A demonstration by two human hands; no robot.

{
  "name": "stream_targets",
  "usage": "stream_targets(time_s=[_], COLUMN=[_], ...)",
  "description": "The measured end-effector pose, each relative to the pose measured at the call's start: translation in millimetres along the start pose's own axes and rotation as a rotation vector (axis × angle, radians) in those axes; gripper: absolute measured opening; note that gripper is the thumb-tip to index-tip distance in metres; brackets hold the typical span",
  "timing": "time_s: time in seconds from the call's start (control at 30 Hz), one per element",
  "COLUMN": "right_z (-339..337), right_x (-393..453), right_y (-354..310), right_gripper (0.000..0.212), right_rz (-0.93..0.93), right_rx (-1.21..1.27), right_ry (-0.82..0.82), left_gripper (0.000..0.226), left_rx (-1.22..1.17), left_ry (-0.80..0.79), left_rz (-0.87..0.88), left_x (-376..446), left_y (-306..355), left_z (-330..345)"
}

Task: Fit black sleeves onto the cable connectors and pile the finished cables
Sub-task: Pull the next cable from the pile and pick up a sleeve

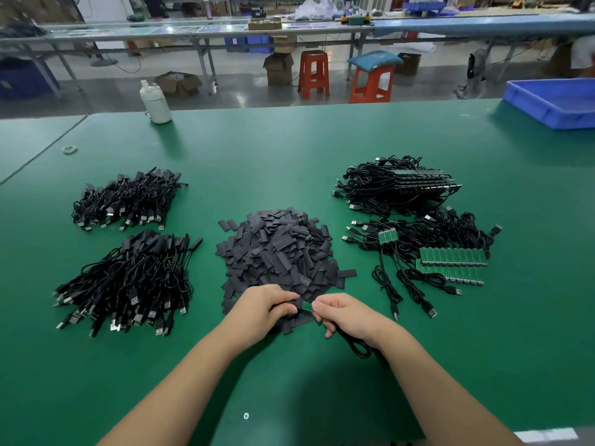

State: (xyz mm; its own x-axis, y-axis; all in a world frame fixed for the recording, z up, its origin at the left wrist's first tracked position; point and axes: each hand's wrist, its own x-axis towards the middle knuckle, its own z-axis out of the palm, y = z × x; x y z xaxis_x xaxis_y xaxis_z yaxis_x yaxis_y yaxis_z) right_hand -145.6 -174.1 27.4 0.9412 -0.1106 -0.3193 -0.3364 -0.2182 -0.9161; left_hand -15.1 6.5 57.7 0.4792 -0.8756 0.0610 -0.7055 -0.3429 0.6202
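A heap of flat black sleeves [278,252] lies in the middle of the green table [289,149]. At its near edge my left hand [269,304] pinches one black sleeve [291,309]. My right hand [346,313] pinches a small green connector board [308,305], whose tip meets the sleeve's mouth. The board's black cable [359,347] loops out under my right palm. Two piles of sleeved cables lie on the left, one far [127,199] and one near [128,284]. Unsleeved cables with green boards [450,262] lie on the right.
A further stack of cables with boards [397,185] sits behind the right group. A white bottle [156,103] stands at the table's far left, a blue tray [553,101] at the far right corner. Orange stools [314,74] and workbenches stand beyond the table.
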Motion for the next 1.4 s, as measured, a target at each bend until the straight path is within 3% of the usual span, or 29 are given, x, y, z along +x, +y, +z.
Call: stream_targets(time_s=[0.27,0.4,0.5,0.63,0.87,1.07,1.4], right_z=[5.7,2.9,2.7,3.2,-1.3,1.1,6.3], right_x=[-2.6,-8.1,-9.2,-9.5,-10.9,-13.3,-12.1], right_y=[-7.8,-13.3,-21.2,-28.7,-35.5,-39.9,-36.8], right_gripper=[0.032,0.028,0.029,0.023,0.018,0.025,0.031], right_rz=[0.010,-0.017,0.016,0.060,0.045,0.012,0.026], right_rx=[-0.066,-0.066,0.100,0.112,-0.189,-0.246,-0.285], right_ry=[0.010,0.026,0.020,-0.017,0.068,0.130,0.136], left_gripper=[0.031,0.026,0.020,0.032,0.026,0.017,0.015], left_rx=[0.151,0.177,0.284,0.326,0.230,0.074,0.158], left_ry=[-0.095,0.014,0.149,0.208,0.184,0.228,0.188], left_rz=[0.131,0.176,0.271,0.341,0.291,0.230,0.288], left_x=[2.7,-1.3,-7.4,-12.1,-13.4,-14.1,-12.8], left_y=[12.6,18.1,19.6,13.1,9.7,10.9,10.7], left_z=[3.1,5.7,3.9,8.4,13.0,14.3,18.9])
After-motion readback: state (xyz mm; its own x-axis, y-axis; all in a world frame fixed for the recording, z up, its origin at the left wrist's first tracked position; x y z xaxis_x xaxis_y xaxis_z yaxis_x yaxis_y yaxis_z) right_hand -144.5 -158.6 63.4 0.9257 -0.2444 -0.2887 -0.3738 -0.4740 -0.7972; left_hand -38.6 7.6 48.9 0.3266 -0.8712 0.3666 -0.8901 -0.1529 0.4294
